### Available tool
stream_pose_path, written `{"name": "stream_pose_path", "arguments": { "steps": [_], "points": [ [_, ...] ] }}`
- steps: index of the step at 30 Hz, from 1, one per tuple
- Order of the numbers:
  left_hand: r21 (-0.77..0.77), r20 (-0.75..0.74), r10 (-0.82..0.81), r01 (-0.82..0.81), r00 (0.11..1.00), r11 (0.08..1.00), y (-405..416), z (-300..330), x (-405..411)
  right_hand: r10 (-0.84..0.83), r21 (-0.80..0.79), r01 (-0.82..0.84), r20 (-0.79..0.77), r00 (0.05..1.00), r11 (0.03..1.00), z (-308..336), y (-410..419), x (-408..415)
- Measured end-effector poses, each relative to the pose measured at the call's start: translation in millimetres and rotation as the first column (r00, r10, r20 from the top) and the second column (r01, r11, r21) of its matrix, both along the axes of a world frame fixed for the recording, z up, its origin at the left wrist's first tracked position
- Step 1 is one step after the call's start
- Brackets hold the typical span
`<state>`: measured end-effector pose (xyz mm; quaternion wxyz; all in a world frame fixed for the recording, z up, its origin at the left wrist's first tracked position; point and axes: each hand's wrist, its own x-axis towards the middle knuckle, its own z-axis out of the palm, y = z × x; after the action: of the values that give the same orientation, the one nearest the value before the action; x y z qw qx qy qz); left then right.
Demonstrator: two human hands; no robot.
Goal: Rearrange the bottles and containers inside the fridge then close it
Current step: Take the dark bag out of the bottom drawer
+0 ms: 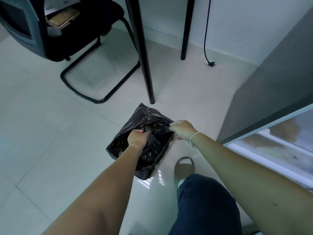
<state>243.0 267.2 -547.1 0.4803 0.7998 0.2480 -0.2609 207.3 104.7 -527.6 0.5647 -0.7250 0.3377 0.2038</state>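
Head view: black plastic bag (pixel 149 141) on floor tiles (pixel 50 133), just beside fridge (pixel 271 116) corner. Left hand (pixel 136 139) clenched on near rim, right hand (pixel 182 128) pinching far rim. Probably soft, light, slippery; best gripped at rim. Contents hidden; bottles unseen, fridge interior cut off.

A bag (pixel 144 141) sits on the floor (pixel 50 133) between both hands — chair (pixel 67 39) far left, bench leg (pixel 144 65) just behind it, fridge (pixel 271 99) right.
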Motion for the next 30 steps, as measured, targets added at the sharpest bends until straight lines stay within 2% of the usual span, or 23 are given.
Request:
{"name": "stream_pose_path", "arguments": {
  "steps": [5,8,17,22,30],
  "points": [
    [0.03,0.032,-0.087,0.086,0.996,0.996,-8.0,13.6,0.6,0.002,-0.006,-0.002,-0.006,1.0,1.0,9.8,-3.8,-7.1],
    [-0.006,0.063,-0.16,0.161,0.985,0.987,-22.3,24.9,-2.1,-0.029,-0.02,0.029,0.006,1.0,0.999,22.1,-15.2,-19.6],
    [-0.146,0.218,-0.314,0.349,0.924,0.926,-121.4,114.4,-29.7,-0.251,-0.132,0.261,0.089,0.964,0.956,97.7,-99.0,-110.3],
    [-0.205,0.335,-0.436,0.516,0.835,0.831,-193.8,166.7,-75.5,-0.386,-0.244,0.442,0.245,0.889,0.863,148.5,-160.3,-178.7],
    [-0.227,0.435,-0.613,0.739,0.659,0.634,-290.7,215.4,-171.0,-0.57,-0.243,0.676,0.386,0.725,0.695,202.9,-219.7,-303.4]
  ]
}}
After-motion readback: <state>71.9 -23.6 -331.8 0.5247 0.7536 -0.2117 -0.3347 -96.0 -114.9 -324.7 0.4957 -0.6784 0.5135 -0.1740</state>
